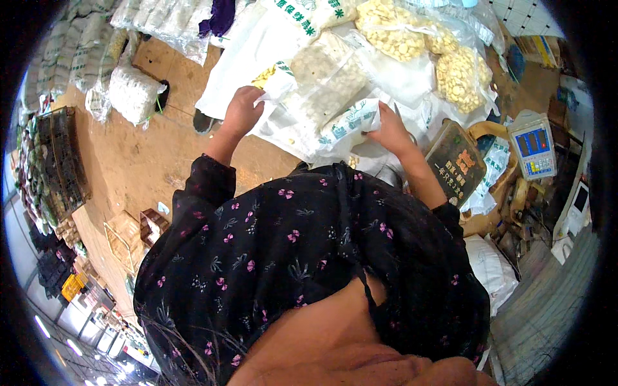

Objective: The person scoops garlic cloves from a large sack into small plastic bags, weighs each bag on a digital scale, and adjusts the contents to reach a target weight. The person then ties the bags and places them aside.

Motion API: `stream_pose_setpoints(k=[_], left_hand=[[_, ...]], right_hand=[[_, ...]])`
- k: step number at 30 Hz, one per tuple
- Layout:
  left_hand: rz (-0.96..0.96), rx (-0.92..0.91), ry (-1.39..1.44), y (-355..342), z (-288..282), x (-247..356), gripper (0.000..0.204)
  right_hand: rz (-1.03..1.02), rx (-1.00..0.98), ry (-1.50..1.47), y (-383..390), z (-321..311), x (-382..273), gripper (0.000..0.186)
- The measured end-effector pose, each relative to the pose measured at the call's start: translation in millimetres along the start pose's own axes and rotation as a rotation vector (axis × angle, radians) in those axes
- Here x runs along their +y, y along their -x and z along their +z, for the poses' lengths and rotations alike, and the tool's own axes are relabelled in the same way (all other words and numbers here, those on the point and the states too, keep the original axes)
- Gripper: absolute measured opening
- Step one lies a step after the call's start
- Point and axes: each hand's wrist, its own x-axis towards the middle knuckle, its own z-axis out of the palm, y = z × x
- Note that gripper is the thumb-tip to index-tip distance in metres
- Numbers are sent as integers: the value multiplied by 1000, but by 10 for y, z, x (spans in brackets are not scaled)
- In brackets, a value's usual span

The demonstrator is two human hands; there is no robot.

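In front of me lies a clear plastic bag of pale pieces (pixel 327 71), with a white bag printed in green (pixel 347 125) folded around its edges. My left hand (pixel 243 110) is closed at the white material on the bag's left side, its fingertips beside a few yellowish slices (pixel 264 78). My right hand (pixel 389 130) pinches the printed bag's rim at the near right corner. A thin grey metal thing shows by the right fingers; its kind is too small to tell. Both hands rest low over a white sheet (pixel 225 80) spread beneath.
Clear bags of yellowish slices (pixel 460 78) sit at the far right. A dark tin box (pixel 456 161) and a digital scale display (pixel 533 147) stand right of my right hand. Stacked packed bags (pixel 80 48) and a dark crate (pixel 63 153) line the left, beyond the brown floor (pixel 154 148).
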Motion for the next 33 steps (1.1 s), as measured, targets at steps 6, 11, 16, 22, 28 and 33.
stream_pose_setpoints(k=[6, 11, 16, 22, 28, 33], left_hand=[[-64, 56, -52, -47, -237, -8, 15], [-24, 157, 21, 3, -370, -8, 13], [-31, 77, 38, 112, -238, -17, 10], [-57, -84, -46, 79, -289, 100, 24], [-99, -205, -73, -136, -401, 242, 32], [-157, -189, -170, -363, -329, 236, 56]], right_hand=[[82, -45, -264, 110, -431, -377, 25], [-1, -32, -281, 221, -743, -706, 22], [164, -29, -369, 177, -721, -571, 23], [396, -20, -532, 108, -515, -116, 26], [273, -1, -293, 149, -579, -111, 47], [302, -24, -309, 276, -580, -153, 68]])
